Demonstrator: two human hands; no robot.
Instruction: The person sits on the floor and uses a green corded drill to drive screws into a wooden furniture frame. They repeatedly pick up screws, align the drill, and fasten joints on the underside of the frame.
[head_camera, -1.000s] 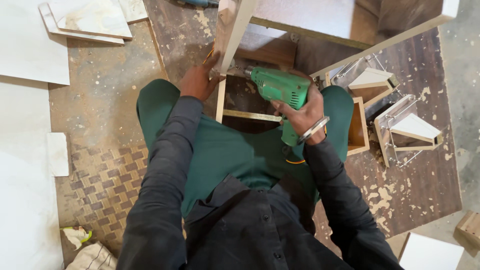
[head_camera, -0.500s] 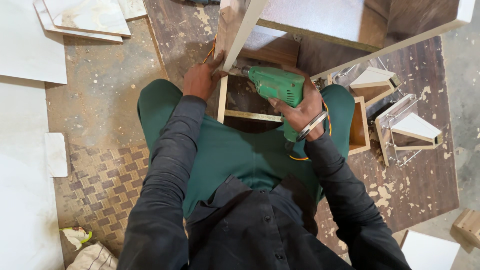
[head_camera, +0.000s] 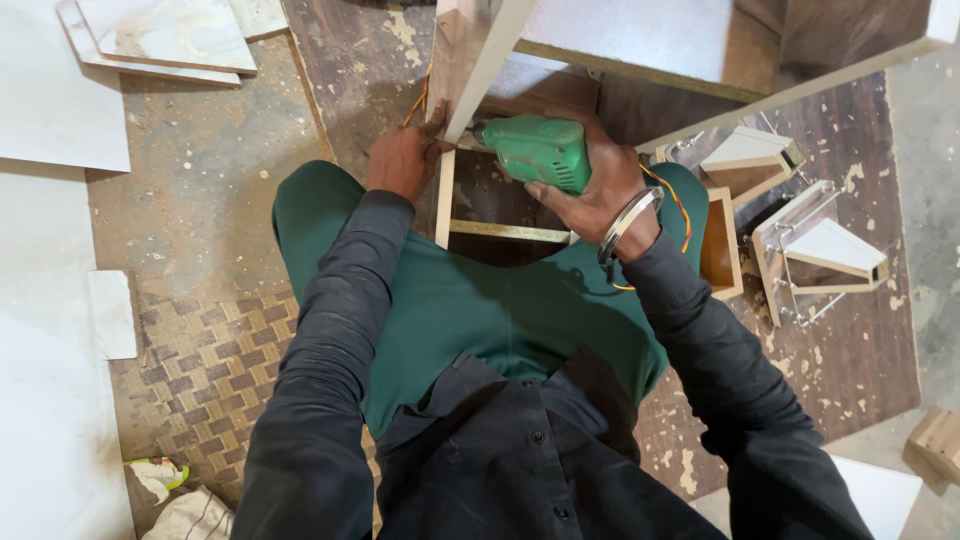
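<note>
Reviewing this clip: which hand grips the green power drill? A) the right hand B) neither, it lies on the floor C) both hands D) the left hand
A: the right hand, bangle at its wrist, wraps the green power drill, while the left hand steadies the wooden board.

drill bit (head_camera: 470, 135) hidden behind board (head_camera: 480, 50), board cut off at top

Head-worn camera, steeply downward, close above lap and floor (head_camera: 200, 200)

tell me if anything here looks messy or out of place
Pale sawdust lies scattered over the dark floor board, and crumpled scraps lie on the patterned mat. The green drill in the right hand looks normal.
</note>
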